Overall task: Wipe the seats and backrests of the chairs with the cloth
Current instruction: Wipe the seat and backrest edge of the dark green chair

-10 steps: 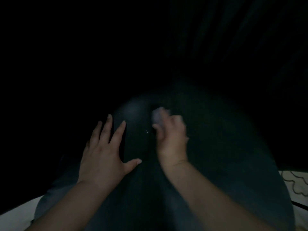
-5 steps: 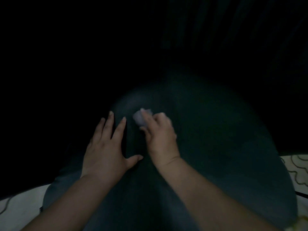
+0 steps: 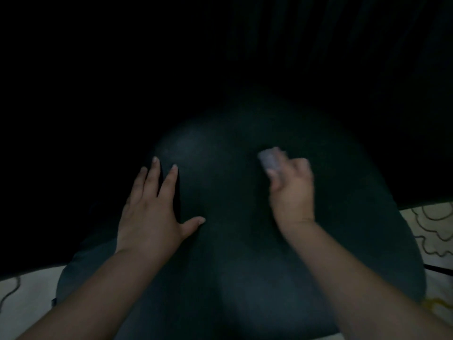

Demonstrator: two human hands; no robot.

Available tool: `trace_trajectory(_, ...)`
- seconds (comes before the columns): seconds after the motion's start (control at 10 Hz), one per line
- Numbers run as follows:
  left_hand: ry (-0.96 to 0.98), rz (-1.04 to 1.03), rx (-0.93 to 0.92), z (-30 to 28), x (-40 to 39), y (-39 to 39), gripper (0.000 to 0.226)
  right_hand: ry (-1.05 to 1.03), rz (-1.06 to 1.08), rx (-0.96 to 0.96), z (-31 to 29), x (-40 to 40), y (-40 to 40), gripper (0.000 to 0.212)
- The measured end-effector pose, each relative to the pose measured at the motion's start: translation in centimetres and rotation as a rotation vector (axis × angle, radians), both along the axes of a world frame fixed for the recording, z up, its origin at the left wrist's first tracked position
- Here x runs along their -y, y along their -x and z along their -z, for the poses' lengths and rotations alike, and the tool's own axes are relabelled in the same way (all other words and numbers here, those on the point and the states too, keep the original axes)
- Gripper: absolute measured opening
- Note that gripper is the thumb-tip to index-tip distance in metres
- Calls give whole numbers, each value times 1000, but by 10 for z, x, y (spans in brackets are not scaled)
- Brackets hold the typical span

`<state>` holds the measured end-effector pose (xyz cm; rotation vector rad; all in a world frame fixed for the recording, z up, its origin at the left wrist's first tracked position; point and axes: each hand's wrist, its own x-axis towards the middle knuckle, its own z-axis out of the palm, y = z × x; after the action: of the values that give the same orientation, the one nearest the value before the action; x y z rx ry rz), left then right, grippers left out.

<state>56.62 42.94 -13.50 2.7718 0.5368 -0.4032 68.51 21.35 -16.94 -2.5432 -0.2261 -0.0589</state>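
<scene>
Scene very dark; only the near field is readable.

Right hand (image 3: pixel 291 192): fingers curled, grip clenched on a small pale cloth (image 3: pixel 269 159). The cloth is bunched, and it protrudes past the fingertips on the far side of the grip. It lies against the dark rounded chair surface (image 3: pixel 220 241). Whether this surface is seat or backrest cannot be told in this light. The hand is motion-blurred at its edges; thumb position not resolved.

Left hand (image 3: pixel 149 212): grip released. Fingers are straight and spread, the thumb is stretched out toward the right hand, and the palm lies flat on the same chair surface. It holds nothing. It sits well to the left of the cloth grip and slightly nearer the person, with bare dark upholstery between the two hands.

Chair surface: dark, smooth, domed, with a faint sheen just beyond the left fingertips. It extends under both forearms, nearer than the grip, and fades into black beyond the cloth.

Periphery: a pale floor (image 3: pixel 436 231) with dark wavy line markings shows to the right of the right forearm. A similar pale patch shows at lower left, below the left forearm. Beyond the grip, the upper field is black, and only faint vertical streaks are discernible at upper right; these are unidentifiable.
</scene>
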Motion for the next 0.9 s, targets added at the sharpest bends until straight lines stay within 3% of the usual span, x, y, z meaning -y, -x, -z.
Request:
trace_trajectory(0.1,1,-6,11,1,1,0,116,20,126,-46,-1,1,15,38)
trace_trajectory(0.2,-12,3,5,2,1,0,116,-50,-90,-140,-10,-48,52,42)
trace_trajectory(0.3,-14,-5,7,2,1,0,116,-54,-293,-103,-8,-39,58,39)
trace_trajectory(0.4,-27,8,6,0,0,-2,116,12,-6,21,1,14,28,6)
trace_trajectory(0.5,-22,6,3,-2,0,-2,115,37,166,-21,3,25,29,31)
trace_trajectory(0.6,-21,8,-9,-2,1,-2,115,-34,26,-62,0,-26,53,40)
trace_trajectory(0.7,-23,12,-11,-1,0,-3,116,-75,-199,-79,-1,-53,64,46)
trace_trajectory(0.8,-21,15,3,-1,-3,-2,115,-40,-201,-55,0,-25,24,42)
trace_trajectory(0.9,0,14,17,0,-6,-1,113,33,-37,6,4,4,-24,40)
